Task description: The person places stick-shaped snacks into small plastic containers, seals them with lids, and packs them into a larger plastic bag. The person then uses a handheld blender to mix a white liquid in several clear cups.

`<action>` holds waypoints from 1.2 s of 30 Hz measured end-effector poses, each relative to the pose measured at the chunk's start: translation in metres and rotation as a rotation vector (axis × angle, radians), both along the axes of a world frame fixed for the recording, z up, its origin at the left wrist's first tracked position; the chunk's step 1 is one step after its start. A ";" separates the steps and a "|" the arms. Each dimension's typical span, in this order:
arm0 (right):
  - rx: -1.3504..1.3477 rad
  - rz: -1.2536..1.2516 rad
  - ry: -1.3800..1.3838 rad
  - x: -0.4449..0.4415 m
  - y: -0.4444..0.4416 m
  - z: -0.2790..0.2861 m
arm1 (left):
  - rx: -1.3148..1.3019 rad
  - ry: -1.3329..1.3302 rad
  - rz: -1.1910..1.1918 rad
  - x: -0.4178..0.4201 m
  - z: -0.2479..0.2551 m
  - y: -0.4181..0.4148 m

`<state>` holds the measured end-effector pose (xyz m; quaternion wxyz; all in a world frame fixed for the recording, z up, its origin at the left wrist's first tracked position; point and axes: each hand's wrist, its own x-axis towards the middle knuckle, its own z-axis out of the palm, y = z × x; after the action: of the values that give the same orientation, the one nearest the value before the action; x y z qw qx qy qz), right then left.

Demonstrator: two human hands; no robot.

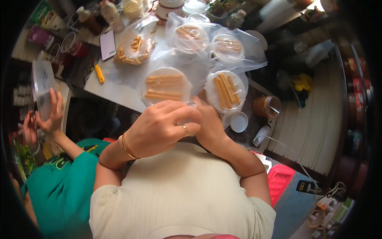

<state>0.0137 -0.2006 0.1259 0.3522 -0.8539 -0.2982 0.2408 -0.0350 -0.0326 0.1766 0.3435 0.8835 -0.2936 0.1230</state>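
Note:
My left hand, with a gold ring and a bracelet, is closed around a bunched clear plastic bag in front of my chest. Against it, my right hand curls on the same plastic; its fingertips are partly hidden behind the left hand. Just beyond the hands stands a white round container in clear plastic, with breadsticks lying across its top. To its right is a second bagged container with several breadsticks on it.
Farther back are two more bagged containers and a bag of snack pieces. A phone and yellow-handled tool lie left. At right are a small white lid and brown jar. A co-worker holds a clear container.

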 end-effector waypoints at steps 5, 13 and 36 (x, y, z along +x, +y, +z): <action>0.095 0.091 -0.177 -0.007 -0.022 -0.031 | 0.036 0.022 0.009 0.003 0.002 -0.011; 0.432 0.025 0.187 0.120 -0.129 0.146 | 0.050 0.285 -0.163 0.014 0.024 0.001; 0.197 -0.278 -1.530 0.066 -0.119 0.176 | -0.667 0.153 -0.245 0.075 0.123 -0.062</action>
<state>0.0796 -0.3198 0.3015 0.1499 -0.7767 -0.3685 -0.4883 0.0402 -0.0942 0.2999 0.6460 0.6878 -0.3146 0.1034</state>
